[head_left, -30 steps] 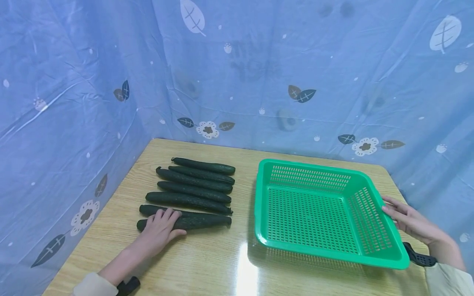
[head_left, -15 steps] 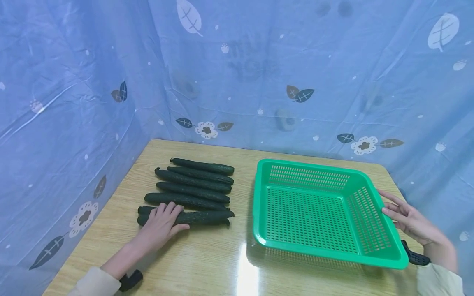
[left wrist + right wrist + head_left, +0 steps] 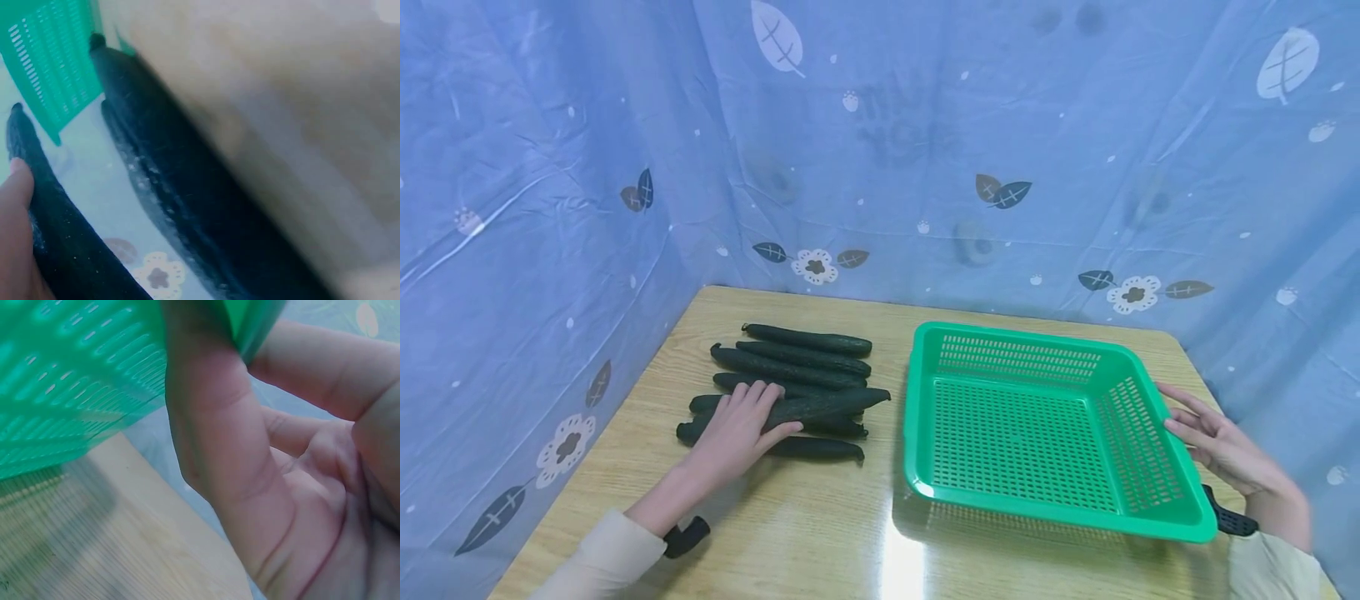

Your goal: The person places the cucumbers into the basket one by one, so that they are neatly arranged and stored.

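My left hand [image 3: 737, 425] grips a dark green cucumber [image 3: 831, 406] from above. The cucumber lies slanted across others behind it, its right end raised toward the basket. In the left wrist view the thumb presses along this cucumber [image 3: 75, 244], while two more lie beside it. Nearest the front of the group is another cucumber [image 3: 820, 448], partly covered by the left hand. My right hand [image 3: 1232, 450] pinches the right rim of a green plastic basket [image 3: 1060, 518]. In the right wrist view its fingers [image 3: 225, 425] wrap the basket's edge, with the slotted wall [image 3: 75, 394] alongside.
Several more cucumbers [image 3: 808, 337] lie in a rough row toward the back left of the wooden table [image 3: 805, 533]. A blue patterned curtain [image 3: 880, 167] hangs behind and at both sides. The basket's bare mesh floor [image 3: 1022, 442] shows.
My left hand has moved away from me and slightly right, bringing the gripped cucumber up across its neighbours. The front cucumber has come into view behind it. The right hand stays at the basket rim.
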A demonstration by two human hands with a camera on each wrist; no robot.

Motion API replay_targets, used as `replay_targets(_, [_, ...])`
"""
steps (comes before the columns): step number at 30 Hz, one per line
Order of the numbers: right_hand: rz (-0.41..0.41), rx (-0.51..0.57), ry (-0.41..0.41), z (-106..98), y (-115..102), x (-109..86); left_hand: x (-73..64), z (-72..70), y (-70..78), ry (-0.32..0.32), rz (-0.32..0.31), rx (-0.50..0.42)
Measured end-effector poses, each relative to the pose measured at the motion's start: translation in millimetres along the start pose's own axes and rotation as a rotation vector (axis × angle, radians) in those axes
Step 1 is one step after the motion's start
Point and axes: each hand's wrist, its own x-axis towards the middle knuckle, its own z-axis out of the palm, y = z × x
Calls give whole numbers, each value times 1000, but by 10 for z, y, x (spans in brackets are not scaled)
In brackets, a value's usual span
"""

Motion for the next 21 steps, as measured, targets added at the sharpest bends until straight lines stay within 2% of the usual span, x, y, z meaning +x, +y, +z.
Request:
replay_targets(8, [-28,-8,-40,5,49,6,202,-47,133,-17,24,-5])
replay_targets(13, [-39,33,-44,15,53,24,333,-92,221,-8,44,-13])
replay_targets(21, [-57,47,-38,45,30,47,555,-111,362,5,109,6])
